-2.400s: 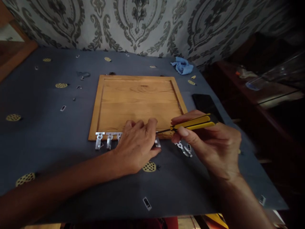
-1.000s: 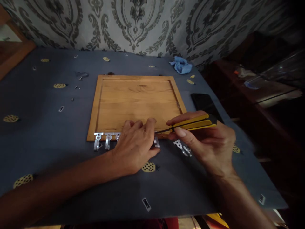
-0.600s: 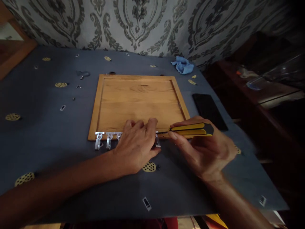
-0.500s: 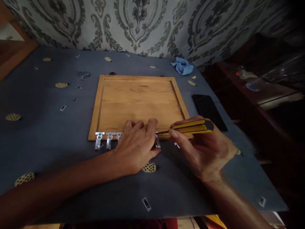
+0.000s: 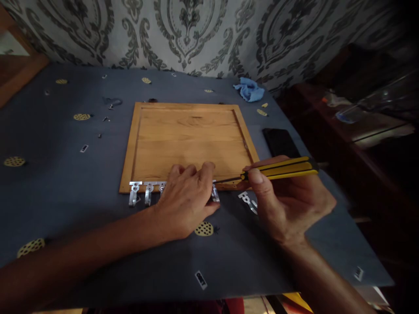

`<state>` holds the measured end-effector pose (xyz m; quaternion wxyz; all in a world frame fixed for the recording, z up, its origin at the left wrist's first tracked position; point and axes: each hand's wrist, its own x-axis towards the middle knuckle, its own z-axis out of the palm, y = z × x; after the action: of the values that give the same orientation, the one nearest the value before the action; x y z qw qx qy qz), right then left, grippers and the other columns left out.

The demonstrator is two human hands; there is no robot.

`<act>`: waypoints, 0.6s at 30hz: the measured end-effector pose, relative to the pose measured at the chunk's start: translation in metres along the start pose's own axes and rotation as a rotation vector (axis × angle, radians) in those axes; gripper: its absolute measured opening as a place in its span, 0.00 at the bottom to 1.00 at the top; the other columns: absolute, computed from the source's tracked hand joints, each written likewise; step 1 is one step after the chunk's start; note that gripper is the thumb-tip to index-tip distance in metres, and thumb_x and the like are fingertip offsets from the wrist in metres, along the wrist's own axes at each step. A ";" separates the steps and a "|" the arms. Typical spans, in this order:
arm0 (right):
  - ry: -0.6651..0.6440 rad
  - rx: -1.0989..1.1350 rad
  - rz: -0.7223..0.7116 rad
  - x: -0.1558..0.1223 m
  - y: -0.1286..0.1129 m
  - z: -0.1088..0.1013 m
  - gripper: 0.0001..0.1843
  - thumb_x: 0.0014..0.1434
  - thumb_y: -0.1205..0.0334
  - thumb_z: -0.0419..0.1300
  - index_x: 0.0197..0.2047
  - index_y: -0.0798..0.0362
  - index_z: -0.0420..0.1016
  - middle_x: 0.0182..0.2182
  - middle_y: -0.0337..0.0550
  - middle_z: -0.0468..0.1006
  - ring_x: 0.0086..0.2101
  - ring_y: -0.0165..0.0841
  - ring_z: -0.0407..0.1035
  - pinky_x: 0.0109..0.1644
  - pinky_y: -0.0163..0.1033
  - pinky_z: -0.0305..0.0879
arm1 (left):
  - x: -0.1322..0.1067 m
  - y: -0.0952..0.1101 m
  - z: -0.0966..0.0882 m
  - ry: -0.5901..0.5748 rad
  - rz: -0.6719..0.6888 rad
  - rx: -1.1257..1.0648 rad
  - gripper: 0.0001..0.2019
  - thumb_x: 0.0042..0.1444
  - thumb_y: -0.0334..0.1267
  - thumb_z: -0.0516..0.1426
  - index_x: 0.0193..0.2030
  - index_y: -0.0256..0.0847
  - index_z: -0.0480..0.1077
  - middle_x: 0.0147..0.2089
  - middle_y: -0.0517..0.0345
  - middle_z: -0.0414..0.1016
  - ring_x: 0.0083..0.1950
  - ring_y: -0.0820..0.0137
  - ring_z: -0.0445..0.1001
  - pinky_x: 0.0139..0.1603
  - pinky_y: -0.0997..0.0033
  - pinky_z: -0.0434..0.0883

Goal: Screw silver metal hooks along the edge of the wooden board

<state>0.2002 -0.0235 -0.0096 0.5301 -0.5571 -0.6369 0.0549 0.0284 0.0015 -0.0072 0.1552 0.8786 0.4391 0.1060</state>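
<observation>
A wooden framed panel [image 5: 193, 144] lies flat, with silver metal hooks [image 5: 133, 194] along its near edge. My left hand [image 5: 186, 198] rests over that edge, fingers bent and pressed down, with thumb and index finger around another metal hook [image 5: 215, 194]. The hand hides part of the row. My right hand [image 5: 291, 205] is closed around the yellow and black handle of a screwdriver [image 5: 278, 168]. Its thin shaft points left, the tip close to the hook at my left hand; whether it touches a screw is hidden. A loose hook [image 5: 248, 202] lies below the panel's right corner.
The table has a dark blue patterned cloth [image 5: 65, 183]. Small screws [image 5: 106, 118] lie at the left. A black phone [image 5: 280, 143] and a crumpled blue cloth [image 5: 249, 90] are at the right. Patterned wallpaper rises behind; a wooden piece [image 5: 22, 74] stands at far left.
My right hand has shifted right and turned on the screwdriver handle, showing more of the shaft and the loose hook. My left hand stays in place. The view has moved slightly.
</observation>
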 end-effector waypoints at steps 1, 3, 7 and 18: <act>-0.001 0.006 0.004 0.000 0.001 0.000 0.04 0.57 0.57 0.66 0.36 0.44 0.77 0.27 0.38 0.78 0.26 0.35 0.72 0.30 0.43 0.66 | 0.000 0.000 0.000 0.000 -0.001 -0.001 0.26 0.54 0.43 0.64 0.54 0.37 0.58 0.45 0.49 0.77 0.51 0.55 0.74 0.52 0.54 0.65; -0.003 0.007 0.010 0.000 0.001 0.001 0.04 0.57 0.57 0.66 0.36 0.44 0.77 0.27 0.37 0.78 0.26 0.35 0.72 0.30 0.43 0.66 | 0.000 0.000 0.001 0.001 -0.006 -0.002 0.26 0.54 0.43 0.64 0.53 0.38 0.57 0.45 0.50 0.77 0.51 0.55 0.74 0.52 0.54 0.65; -0.027 0.023 0.004 0.000 0.002 0.003 0.04 0.56 0.57 0.67 0.36 0.43 0.77 0.27 0.37 0.78 0.26 0.35 0.72 0.29 0.43 0.66 | 0.000 -0.001 0.001 0.004 -0.002 -0.001 0.25 0.54 0.43 0.64 0.53 0.39 0.57 0.45 0.50 0.77 0.50 0.55 0.74 0.51 0.54 0.65; -0.225 0.170 0.040 0.014 -0.004 -0.003 0.02 0.58 0.60 0.66 0.37 0.44 0.77 0.32 0.36 0.80 0.31 0.33 0.75 0.34 0.40 0.72 | 0.000 0.000 0.001 0.010 0.000 0.005 0.25 0.54 0.44 0.64 0.52 0.38 0.59 0.45 0.49 0.77 0.50 0.54 0.75 0.52 0.53 0.66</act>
<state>0.2023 -0.0158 0.0031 0.4996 -0.5131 -0.6739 0.1814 0.0284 0.0012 -0.0079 0.1509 0.8783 0.4403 0.1091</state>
